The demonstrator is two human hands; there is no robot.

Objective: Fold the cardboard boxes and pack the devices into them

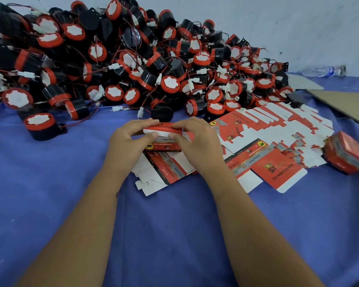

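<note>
A small red and white cardboard box [164, 141] stands on the blue cloth at centre, gripped from both sides. My left hand [131, 141] holds its left end, thumb on the white top flap. My right hand [195, 139] holds its right end, fingers pressing the flap down. Under the box lies a flat unfolded box blank [166, 170]. More flat blanks [278, 129] are spread out to the right. A big heap of black and red round devices [133, 59] with red wires and white plugs fills the back left.
A folded, closed red box [348, 155] lies at the right edge. Brown cardboard sheets [344, 104] lie at the back right. A plastic water bottle [323, 70] lies by the wall. Blue cloth [174, 235] covers the table towards me.
</note>
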